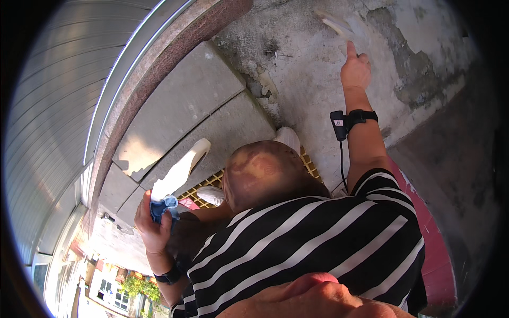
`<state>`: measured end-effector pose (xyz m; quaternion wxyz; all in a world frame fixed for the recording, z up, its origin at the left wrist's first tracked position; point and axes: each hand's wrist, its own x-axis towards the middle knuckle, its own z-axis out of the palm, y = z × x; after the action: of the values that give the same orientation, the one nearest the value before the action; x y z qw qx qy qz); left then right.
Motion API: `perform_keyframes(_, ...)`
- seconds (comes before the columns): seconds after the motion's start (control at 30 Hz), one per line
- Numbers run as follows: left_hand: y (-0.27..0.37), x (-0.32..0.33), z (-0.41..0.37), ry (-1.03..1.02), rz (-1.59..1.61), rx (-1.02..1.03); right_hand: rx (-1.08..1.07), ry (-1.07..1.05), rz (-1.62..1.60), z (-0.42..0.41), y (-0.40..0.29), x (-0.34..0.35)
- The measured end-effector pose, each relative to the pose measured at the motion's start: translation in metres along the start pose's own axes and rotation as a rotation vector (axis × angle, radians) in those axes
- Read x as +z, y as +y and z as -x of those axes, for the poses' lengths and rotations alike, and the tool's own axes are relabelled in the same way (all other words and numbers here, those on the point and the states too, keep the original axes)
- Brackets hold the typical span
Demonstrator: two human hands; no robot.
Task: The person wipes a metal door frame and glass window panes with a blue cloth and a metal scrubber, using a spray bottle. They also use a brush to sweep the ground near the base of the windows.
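Observation:
My left hand (153, 226) grips a piece of blue denim-like cloth (164, 206) with a frayed edge. A long white piece (181, 169), shaped like a shoe sole or slipper, sticks up from the same grip. Whether the cloth and the white piece are joined I cannot tell. My right hand (357, 70) reaches out over the concrete, its index finger extended and the other fingers curled, holding nothing. Just beyond that fingertip lies a similar white-edged piece (337, 24), blurred. A black strap with a small box and cable circles my right wrist.
Several concrete slabs (187, 91) lie in front of a metal shutter (63, 99) and its reddish kerb (171, 51). My white shoes (287, 138) stand by a yellow grid (312, 163). A pink surface (435, 254) curves along the right. The concrete (314, 87) is cracked and peeling.

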<state>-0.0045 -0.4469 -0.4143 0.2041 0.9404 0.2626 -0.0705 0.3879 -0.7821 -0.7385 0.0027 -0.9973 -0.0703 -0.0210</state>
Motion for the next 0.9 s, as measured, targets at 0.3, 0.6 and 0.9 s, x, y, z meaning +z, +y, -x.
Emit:
perform_keyframes(0.3, 0.005, -0.010, -0.004, -0.021, 0.043, -0.056, -0.076, -0.119, -0.004, -0.088, -0.034, -0.001)
perform_keyframes(0.6, 0.007, -0.010, -0.005, -0.035, 0.045, -0.113, 0.312, -0.114, -0.073, -0.141, 0.016, 0.003)
perform_keyframes(0.9, 0.012, -0.007, 0.003, -0.036, 0.042, -0.138, -0.020, -0.137, -0.214, -0.078, -0.035, -0.045)
